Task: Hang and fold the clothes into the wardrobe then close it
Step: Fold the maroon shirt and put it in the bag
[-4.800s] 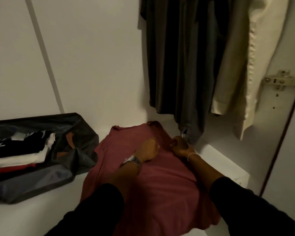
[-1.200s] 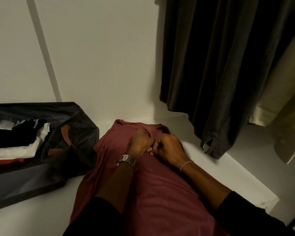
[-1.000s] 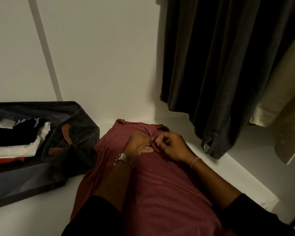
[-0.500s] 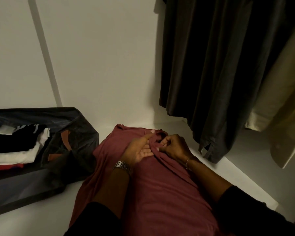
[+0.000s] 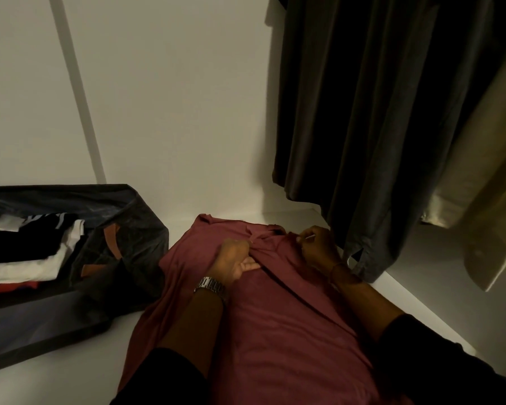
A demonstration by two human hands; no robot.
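**Your hands are on the red shirt's collar**

From your head camera, the red shirt (image 5: 275, 325) lies flat on the white wardrobe shelf (image 5: 70, 372), with its collar at the far end. Your left hand (image 5: 235, 263) is on the shirt near the collar, and its curled fingers bunch up a fold of cloth, so its grip is holding the shirt. Your right hand (image 5: 316, 247) pinches the collar on the other side, so that grip holds the shirt too. A silver watch (image 5: 211, 286) is on your left wrist. A dark bag (image 5: 123, 249) sits just left of the shirt, with folded clothes (image 5: 27, 255) stacked inside. Dark hanging clothes (image 5: 362, 127) and a cream one (image 5: 485, 185) hang above the shelf on the right.
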